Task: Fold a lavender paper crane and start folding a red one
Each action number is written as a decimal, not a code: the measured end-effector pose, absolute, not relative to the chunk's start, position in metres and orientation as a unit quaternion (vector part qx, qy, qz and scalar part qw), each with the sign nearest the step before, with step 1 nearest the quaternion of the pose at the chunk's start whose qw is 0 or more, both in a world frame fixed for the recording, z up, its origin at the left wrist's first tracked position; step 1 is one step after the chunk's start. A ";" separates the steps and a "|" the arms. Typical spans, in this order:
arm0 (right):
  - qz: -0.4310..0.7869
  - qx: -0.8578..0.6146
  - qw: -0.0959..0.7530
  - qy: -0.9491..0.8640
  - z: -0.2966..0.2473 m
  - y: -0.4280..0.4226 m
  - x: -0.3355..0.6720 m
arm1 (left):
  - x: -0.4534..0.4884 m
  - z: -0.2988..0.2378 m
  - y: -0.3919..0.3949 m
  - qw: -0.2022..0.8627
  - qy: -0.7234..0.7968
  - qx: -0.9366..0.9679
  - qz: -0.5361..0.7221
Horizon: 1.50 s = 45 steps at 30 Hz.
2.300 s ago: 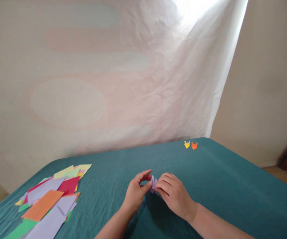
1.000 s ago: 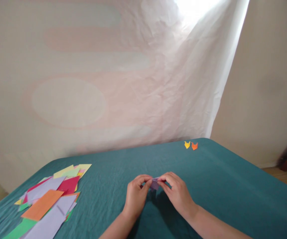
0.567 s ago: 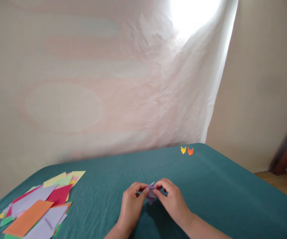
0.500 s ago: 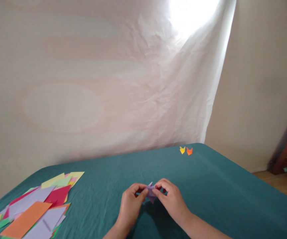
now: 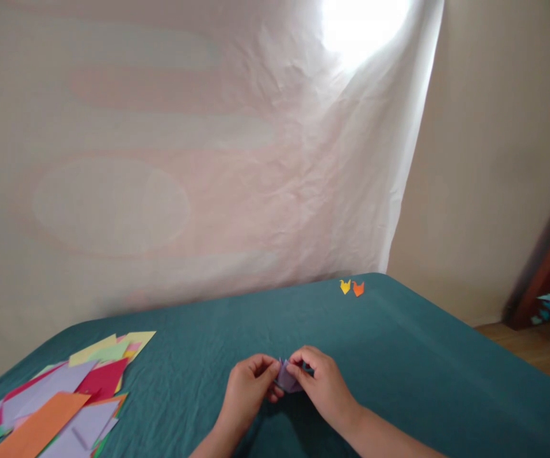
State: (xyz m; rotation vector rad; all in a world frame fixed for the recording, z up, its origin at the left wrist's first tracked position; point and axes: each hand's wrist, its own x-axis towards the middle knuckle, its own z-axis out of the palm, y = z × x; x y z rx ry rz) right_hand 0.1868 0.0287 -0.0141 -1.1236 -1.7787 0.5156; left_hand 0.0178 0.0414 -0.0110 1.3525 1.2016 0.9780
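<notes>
one head-worn camera looks forward and down, close over the table (image 5: 423,356), facing the backdrop sheet (image 5: 208,159).

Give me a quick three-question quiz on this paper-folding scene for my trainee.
1. True or false: the purple folded paper is pinched between the left hand and the right hand.
2. The yellow figure and the orange figure stand at the far edge of the teal table. Which is farther right? A yellow, B orange.
3. Fill in: the loose coloured sheets lie on the person's ____ side.
Key: 1 true; 2 B; 3 left.
</notes>
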 end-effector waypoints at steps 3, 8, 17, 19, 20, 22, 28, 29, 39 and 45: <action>0.214 -0.469 0.463 -0.721 -0.013 0.028 0.187 | 0.019 -0.011 0.040 0.506 0.504 0.570 0.407; 0.214 -0.473 0.451 -0.726 -0.010 0.027 0.186 | 0.020 -0.009 0.038 0.494 0.502 0.584 0.404; 0.275 -0.477 0.469 -0.691 -0.011 0.028 0.185 | 0.020 -0.005 0.038 0.529 0.491 0.566 0.399; 0.287 -0.474 0.469 -0.688 -0.011 0.028 0.185 | 0.020 -0.005 0.038 0.534 0.487 0.566 0.397; 0.291 -0.472 0.469 -0.688 -0.011 0.029 0.185 | 0.020 -0.005 0.038 0.536 0.487 0.565 0.396; 0.305 -0.466 0.471 -0.684 -0.010 0.029 0.186 | 0.019 -0.005 0.039 0.539 0.488 0.563 0.392; 0.340 -0.469 0.472 -0.664 -0.008 0.028 0.186 | 0.020 -0.003 0.038 0.541 0.495 0.556 0.390; 0.344 -0.471 0.471 -0.662 -0.008 0.028 0.186 | 0.020 -0.002 0.038 0.543 0.497 0.553 0.390; 0.401 -0.455 0.472 -0.640 -0.017 0.033 0.185 | 0.020 -0.003 0.037 0.562 0.484 0.545 0.389; 0.404 -0.455 0.461 -0.645 -0.016 0.031 0.185 | 0.018 0.000 0.036 0.507 0.478 0.608 0.380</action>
